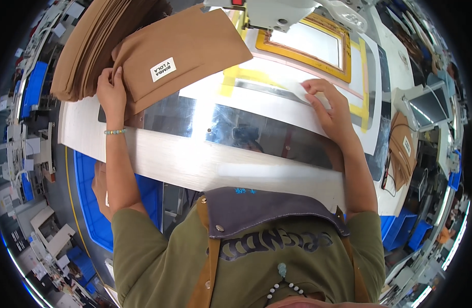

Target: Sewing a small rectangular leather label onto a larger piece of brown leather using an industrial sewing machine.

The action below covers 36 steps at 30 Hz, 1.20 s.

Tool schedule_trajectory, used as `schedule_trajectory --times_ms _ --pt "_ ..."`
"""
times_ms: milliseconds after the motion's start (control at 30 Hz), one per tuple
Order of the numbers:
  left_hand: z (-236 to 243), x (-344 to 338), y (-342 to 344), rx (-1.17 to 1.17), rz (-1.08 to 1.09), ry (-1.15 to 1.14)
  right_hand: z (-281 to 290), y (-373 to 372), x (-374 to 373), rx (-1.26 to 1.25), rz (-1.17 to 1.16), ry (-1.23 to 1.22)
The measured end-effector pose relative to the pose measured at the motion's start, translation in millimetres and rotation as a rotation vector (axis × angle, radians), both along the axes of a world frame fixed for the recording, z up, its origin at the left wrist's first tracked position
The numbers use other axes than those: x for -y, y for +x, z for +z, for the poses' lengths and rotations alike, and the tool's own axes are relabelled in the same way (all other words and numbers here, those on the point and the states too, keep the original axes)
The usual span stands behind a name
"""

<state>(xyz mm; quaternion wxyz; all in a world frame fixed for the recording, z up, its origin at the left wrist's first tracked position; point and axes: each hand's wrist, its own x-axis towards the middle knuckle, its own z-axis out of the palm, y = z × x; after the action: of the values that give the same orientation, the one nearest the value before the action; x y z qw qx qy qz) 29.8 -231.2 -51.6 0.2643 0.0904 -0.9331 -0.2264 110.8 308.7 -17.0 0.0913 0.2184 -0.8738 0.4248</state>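
My left hand [112, 91] grips the left edge of a brown fabric panel [190, 49] that carries a small white label [163, 69]. The panel lies slanted over the left part of the worktable, its right corner reaching toward the machine. A thick stack of folded brown fabric [90, 51] stands just left of it. Over the white work surface, my right hand [329, 109] has thumb and forefinger drawn close together, beside a pale sheet edge. What sits between these fingertips, if anything, is too faint to name. Yellow tape [256, 77] frames the area below them.
A yellow-framed window template [305, 46] lies beneath the white sewing machine head [277, 13]. A shiny metal strip [236, 126] runs along the table's near side. Labelled brown pieces [401, 149] and a small screen [427, 108] are at right. A blue bin [90, 205] stands below left.
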Motion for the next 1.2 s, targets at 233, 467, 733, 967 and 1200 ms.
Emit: schedule_trajectory --times_ms 233,467,733,967,1200 --pt "63 72 128 -0.289 0.419 -0.074 6 5 -3 0.038 0.048 0.031" --pt "10 207 341 -0.195 0.793 -0.284 11 10 -1 0.048 0.104 0.070" --pt "-89 238 485 0.177 0.981 -0.145 9 8 -5 0.094 0.094 0.122" --pt "-103 243 474 0.448 1.131 -0.358 4 10 -10 0.136 0.106 0.089" --pt "-82 172 359 0.368 0.848 -0.255 2 12 -8 0.138 0.107 0.096"
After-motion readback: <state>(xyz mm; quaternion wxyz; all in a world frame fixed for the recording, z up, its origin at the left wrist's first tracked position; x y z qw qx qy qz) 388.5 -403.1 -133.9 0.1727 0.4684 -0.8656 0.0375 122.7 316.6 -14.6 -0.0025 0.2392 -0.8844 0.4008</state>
